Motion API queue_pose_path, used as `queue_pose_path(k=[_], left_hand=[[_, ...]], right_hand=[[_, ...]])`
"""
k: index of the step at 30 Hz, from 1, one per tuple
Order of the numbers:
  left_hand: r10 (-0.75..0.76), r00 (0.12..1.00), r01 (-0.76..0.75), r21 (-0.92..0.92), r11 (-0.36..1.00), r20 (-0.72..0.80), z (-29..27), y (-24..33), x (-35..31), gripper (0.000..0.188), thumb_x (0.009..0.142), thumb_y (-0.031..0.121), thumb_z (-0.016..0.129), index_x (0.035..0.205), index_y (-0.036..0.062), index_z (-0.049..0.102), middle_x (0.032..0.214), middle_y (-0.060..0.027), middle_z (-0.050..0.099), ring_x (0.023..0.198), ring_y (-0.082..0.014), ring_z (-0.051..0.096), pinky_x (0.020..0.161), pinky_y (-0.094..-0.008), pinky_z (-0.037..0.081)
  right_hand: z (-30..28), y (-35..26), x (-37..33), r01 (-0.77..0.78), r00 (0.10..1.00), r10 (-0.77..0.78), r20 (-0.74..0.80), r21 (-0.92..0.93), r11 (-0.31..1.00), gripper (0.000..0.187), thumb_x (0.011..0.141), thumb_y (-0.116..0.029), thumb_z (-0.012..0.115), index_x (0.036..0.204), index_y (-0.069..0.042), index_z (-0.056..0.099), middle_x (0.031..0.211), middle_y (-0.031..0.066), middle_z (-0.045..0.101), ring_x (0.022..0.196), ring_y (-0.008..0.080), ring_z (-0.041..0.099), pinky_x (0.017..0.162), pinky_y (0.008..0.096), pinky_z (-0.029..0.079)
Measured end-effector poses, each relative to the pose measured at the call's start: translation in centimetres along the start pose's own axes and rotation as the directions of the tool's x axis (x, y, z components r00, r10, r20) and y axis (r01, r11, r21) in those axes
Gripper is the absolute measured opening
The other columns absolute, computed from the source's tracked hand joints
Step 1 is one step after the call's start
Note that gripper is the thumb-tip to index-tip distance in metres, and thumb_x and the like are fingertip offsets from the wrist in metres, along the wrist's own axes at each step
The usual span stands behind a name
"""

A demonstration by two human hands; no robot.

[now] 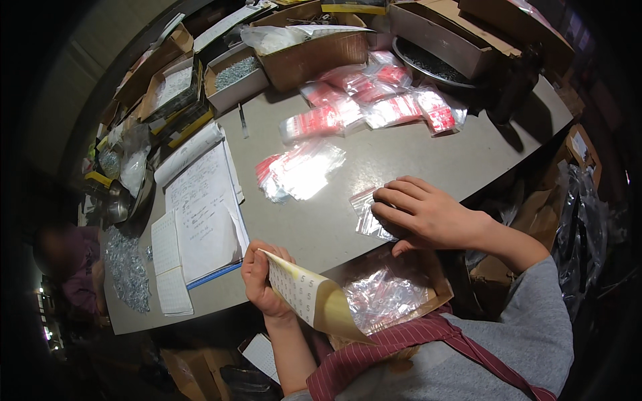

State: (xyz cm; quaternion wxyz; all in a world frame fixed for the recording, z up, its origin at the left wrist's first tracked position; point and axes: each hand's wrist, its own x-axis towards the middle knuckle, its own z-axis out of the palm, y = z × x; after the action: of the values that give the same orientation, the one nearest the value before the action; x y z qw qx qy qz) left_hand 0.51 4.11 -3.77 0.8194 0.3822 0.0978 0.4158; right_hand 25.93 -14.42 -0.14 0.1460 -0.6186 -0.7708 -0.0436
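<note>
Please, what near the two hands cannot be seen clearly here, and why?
All in the head view:
Part of the small bag: under the right hand.
Part of the left hand: behind the yellowish sheet.
Part of the open box: behind the same sheet.
Parts of the fanned bag pile: washed out by glare.
Written papers: handwriting too small to read.

A crowded grey worktop (pixel 301 227)
At its left lie a heap of small shiny pieces (pixel 127 274), a printed sheet (pixel 172 289) and an open folder of handwritten pages (pixel 200 194), with a pen (pixel 243 121) beyond. Mid-surface sits a fanned pile of red-and-clear bags (pixel 301 170), with fuller bundles (pixel 314 123) behind; a small clear bag (pixel 368 215) lies near the front edge. Farther back stands a brown carton (pixel 314 65).
</note>
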Motion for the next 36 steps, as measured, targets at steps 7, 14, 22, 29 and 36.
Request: queue_pose_path(k=[7,14,22,29,36], left_hand=[[0.005,1.0,-0.004,0.097,0.995,-0.013,-0.2,-0.1,-0.3,0.025,0.102,0.02,0.059,0.089,0.0001,0.055,0.071,-0.0081,0.058,0.06,-0.0116,0.051,0.056,-0.0228,0.04],[0.04,0.996,-0.008,0.391,0.92,-0.075,0.3,-0.3,-0.8,0.022,0.102,0.02,0.06,0.092,-0.0001,0.06,0.077,-0.0025,0.061,0.066,-0.0066,0.053,0.062,-0.0199,0.042],[-0.006,0.999,-0.019,0.616,0.787,0.039,2.0,-1.1,-1.1,0.02,0.103,0.01,0.058,0.11,-0.0055,0.068,0.092,-0.0036,0.07,0.079,-0.0051,0.059,0.069,-0.0202,0.047],[0.012,1.0,0.005,0.765,0.644,-0.017,2.0,-2.3,0.0,0.014,0.099,0.012,0.066,0.096,-0.0014,0.068,0.068,0.0017,0.064,0.062,-0.0023,0.052,0.056,-0.0225,0.042],[0.116,0.993,-0.093,0.84,0.534,0.036,2.0,-2.0,-0.2,0.018,0.099,0.016,0.066,0.09,0.0003,0.067,0.061,-0.0022,0.06,0.057,-0.0049,0.05,0.053,-0.0268,0.042]], right_hand=[[1.2,-0.5,-0.5,0.096,0.995,-0.098,-0.023,-0.06,0.994,0.053,0.078,-0.026,0.073,0.122,0.002,0.06,0.129,0.0179,0.057,0.125,0.0369,0.054,0.108,0.0459,0.046],[2.6,-1.3,-2.6,0.42,0.907,-0.405,-0.111,0.19,0.888,0.042,0.076,-0.019,0.066,0.112,0.003,0.064,0.124,0.0192,0.06,0.119,0.0362,0.06,0.105,0.0501,0.049],[-0.4,0.5,-1.8,0.129,0.979,-0.044,-0.2,0.435,0.891,0.03,0.073,-0.008,0.069,0.103,-0.002,0.07,0.107,0.0142,0.069,0.096,0.0314,0.067,0.09,0.0433,0.054],[-1.5,-1.7,5.2,-0.02,0.964,0.152,-0.217,0.513,0.858,0.027,0.086,-0.009,0.068,0.11,-0.001,0.059,0.103,0.0183,0.064,0.099,0.0393,0.063,0.089,0.0443,0.05],[1.0,-3.0,9.8,-0.015,0.999,0.034,-0.03,0.496,0.868,0.026,0.084,-0.008,0.069,0.106,-0.002,0.058,0.1,0.0172,0.06,0.094,0.0387,0.06,0.082,0.0448,0.05]])
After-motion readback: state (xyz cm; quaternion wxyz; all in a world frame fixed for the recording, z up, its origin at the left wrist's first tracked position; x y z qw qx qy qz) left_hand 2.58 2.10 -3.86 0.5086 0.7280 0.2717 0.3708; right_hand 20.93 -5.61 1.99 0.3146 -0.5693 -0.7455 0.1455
